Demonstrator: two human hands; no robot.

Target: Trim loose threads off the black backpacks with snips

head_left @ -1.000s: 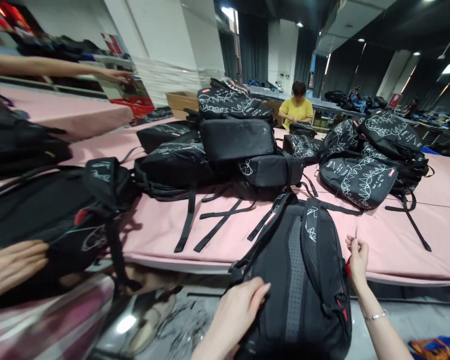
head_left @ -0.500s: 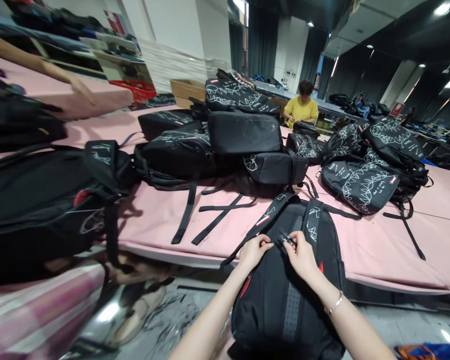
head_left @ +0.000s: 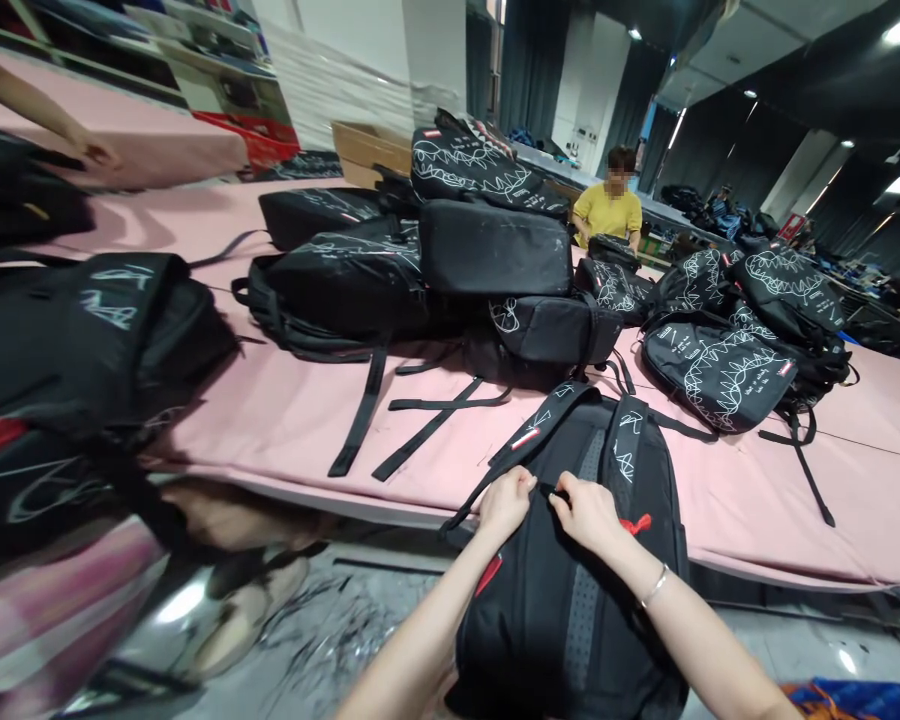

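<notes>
A black backpack [head_left: 547, 590] stands upright against the table edge in front of me, its padded back panel and two straps with white scribble print facing me. My left hand [head_left: 506, 503] is closed in a pinch at the upper left of this panel, and whatever lies between its fingertips is too small to make out. Just to the right, my right hand [head_left: 589, 513] is closed, fingertips close to the left ones. A small dark tip shows at its fingers; the snips seen there earlier are mostly hidden. A red tab [head_left: 636, 524] sticks out beside my right wrist.
A pink-covered table [head_left: 285, 430] runs across. Piled backpacks [head_left: 495, 245] lie ahead, with more backpacks [head_left: 727, 370] at right. At left, a large backpack [head_left: 67, 350] overhangs the edge near a person's plaid garment. Another person's arm [head_left: 52, 110] reaches in; someone in yellow [head_left: 607, 212] sits behind.
My right hand has moved slightly left toward my left hand and turned, and the snips no longer show clearly. The large backpack at left has shifted left and nearer. The red tab shows more.
</notes>
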